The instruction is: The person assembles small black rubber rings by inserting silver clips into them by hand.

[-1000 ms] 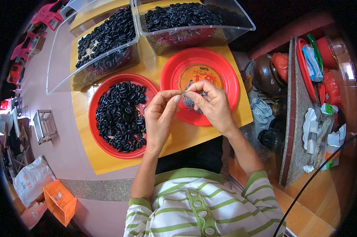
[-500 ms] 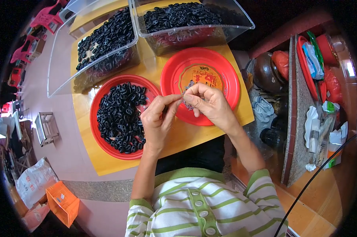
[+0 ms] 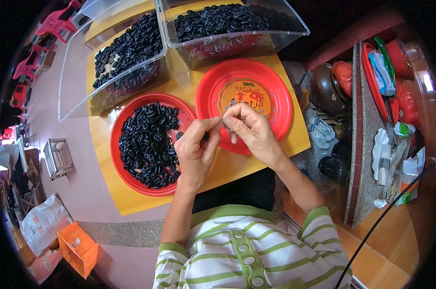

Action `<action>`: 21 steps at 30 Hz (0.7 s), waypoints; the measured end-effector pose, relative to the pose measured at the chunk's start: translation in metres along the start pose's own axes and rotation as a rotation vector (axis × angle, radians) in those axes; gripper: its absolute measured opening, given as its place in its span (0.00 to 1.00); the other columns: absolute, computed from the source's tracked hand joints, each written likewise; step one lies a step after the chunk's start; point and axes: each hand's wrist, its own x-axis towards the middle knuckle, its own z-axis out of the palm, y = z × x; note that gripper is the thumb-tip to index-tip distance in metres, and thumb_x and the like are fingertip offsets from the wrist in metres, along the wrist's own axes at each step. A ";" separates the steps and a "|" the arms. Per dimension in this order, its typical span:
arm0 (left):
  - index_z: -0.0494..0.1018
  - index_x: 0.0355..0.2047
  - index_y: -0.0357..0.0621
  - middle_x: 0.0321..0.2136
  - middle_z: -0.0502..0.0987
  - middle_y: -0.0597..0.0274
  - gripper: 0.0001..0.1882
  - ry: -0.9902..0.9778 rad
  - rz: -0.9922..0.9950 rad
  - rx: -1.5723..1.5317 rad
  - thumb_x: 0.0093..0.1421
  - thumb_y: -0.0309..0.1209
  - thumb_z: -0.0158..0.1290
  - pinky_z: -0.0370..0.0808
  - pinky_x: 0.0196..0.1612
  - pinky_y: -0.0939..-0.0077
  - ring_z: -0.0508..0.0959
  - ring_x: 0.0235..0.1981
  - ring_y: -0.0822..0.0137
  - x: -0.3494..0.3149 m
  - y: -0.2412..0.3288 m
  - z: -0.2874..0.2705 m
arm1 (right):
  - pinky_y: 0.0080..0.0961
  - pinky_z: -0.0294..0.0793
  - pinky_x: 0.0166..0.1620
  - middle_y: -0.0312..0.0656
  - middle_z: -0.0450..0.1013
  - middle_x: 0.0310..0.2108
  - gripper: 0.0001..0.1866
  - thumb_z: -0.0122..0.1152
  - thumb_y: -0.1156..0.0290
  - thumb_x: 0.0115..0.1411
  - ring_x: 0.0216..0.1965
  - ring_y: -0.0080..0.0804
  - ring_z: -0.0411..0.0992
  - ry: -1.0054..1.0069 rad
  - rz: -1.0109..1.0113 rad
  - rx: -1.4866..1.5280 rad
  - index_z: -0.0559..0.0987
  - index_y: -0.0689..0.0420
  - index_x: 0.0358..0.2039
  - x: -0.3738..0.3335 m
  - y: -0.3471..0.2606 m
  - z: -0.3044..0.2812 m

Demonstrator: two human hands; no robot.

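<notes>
My left hand point(image 3: 197, 151) and my right hand point(image 3: 254, 134) meet fingertip to fingertip over the near left edge of a red plate point(image 3: 284, 115). Both are closed in a pinch. Whatever sits between the fingertips is too small and covered to make out. Small thin silvery pieces lie on the plate, partly hidden behind my right hand. Left of my left hand, a second red plate point(image 3: 116, 159) holds a heap of small black oval pieces with holes point(image 3: 148, 139).
Two clear plastic bins point(image 3: 162, 58) of similar black pieces stand at the back of the yellow table point(image 3: 218, 168). To the right is a stone-topped ledge point(image 3: 357, 159) with bags and packets. An orange basket point(image 3: 78, 248) and a metal stool point(image 3: 56, 159) stand on the left.
My hands stay joined at the fingertips. My left hand has tilted a little and its fingers have drawn closer together; my right hand has shifted only slightly.
</notes>
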 end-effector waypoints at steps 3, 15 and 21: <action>0.74 0.34 0.36 0.23 0.74 0.58 0.07 -0.065 -0.017 -0.012 0.54 0.19 0.56 0.69 0.25 0.80 0.74 0.21 0.70 0.003 0.003 -0.001 | 0.15 0.67 0.27 0.33 0.68 0.27 0.07 0.54 0.70 0.63 0.24 0.15 0.65 0.043 -0.036 -0.096 0.70 0.61 0.33 -0.002 -0.002 -0.001; 0.73 0.33 0.34 0.18 0.72 0.64 0.03 -0.123 -0.172 -0.198 0.59 0.22 0.53 0.68 0.26 0.83 0.70 0.21 0.78 -0.003 0.008 -0.010 | 0.14 0.68 0.31 0.34 0.68 0.29 0.03 0.55 0.75 0.61 0.26 0.16 0.65 0.036 -0.124 -0.373 0.72 0.61 0.34 -0.013 -0.015 0.002; 0.71 0.32 0.34 0.18 0.69 0.67 0.06 -0.095 -0.259 -0.223 0.62 0.27 0.51 0.64 0.24 0.84 0.66 0.21 0.82 -0.008 0.009 -0.006 | 0.29 0.69 0.35 0.43 0.68 0.28 0.05 0.58 0.77 0.57 0.29 0.37 0.69 0.111 -0.454 -0.674 0.71 0.61 0.32 -0.013 -0.021 0.009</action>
